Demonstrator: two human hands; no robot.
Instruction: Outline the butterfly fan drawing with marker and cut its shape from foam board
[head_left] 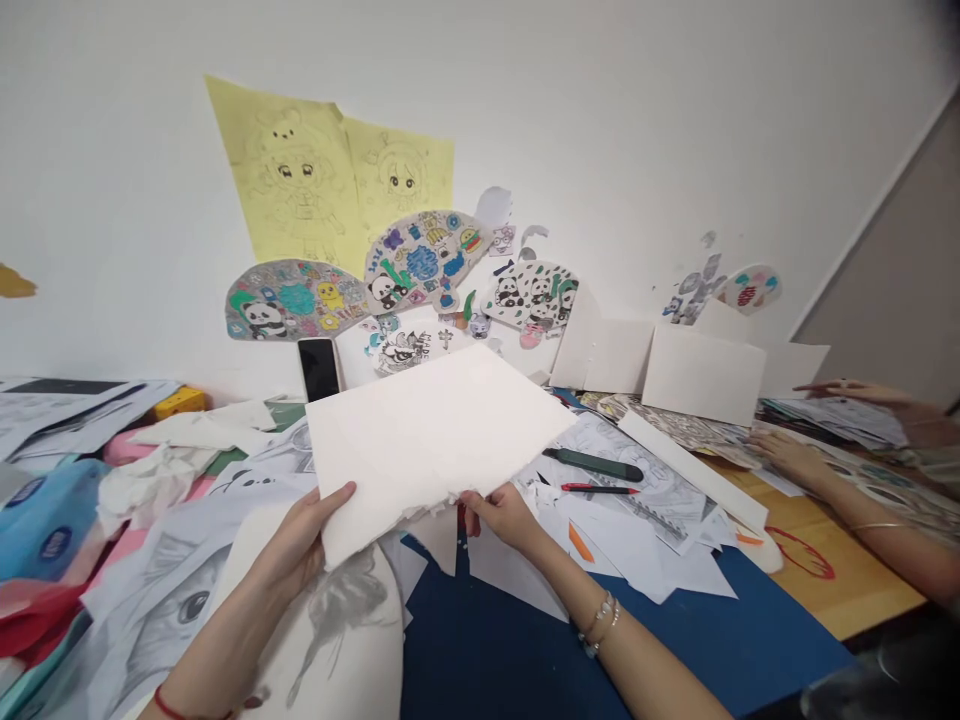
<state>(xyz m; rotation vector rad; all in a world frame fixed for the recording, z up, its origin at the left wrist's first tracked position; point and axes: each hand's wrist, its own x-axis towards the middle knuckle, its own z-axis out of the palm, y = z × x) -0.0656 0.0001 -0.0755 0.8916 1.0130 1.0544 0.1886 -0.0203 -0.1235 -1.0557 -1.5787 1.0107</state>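
Note:
A thick white sheet of paper [435, 430] is held up, tilted, over the middle of the cluttered table. Its lower edge is ragged and torn, with small shreds hanging from it. My left hand [304, 535] grips the lower left corner, thumb on top and fingers underneath. At the torn edge, my right hand [502, 515] pinches the paper between thumb and fingers. A small red patch shows beside those fingers; what it belongs to is hidden. Beneath my left forearm lies a pale rounded board [352, 640] with a grey drawing.
Right of the sheet lie a dark green box cutter [596, 464], a red pen [600, 489] and loose drawings [675, 490]. A phone [319, 370] leans at the back. Tissue packs [56, 520] crowd the left. Another person's hands [795, 460] rest at far right.

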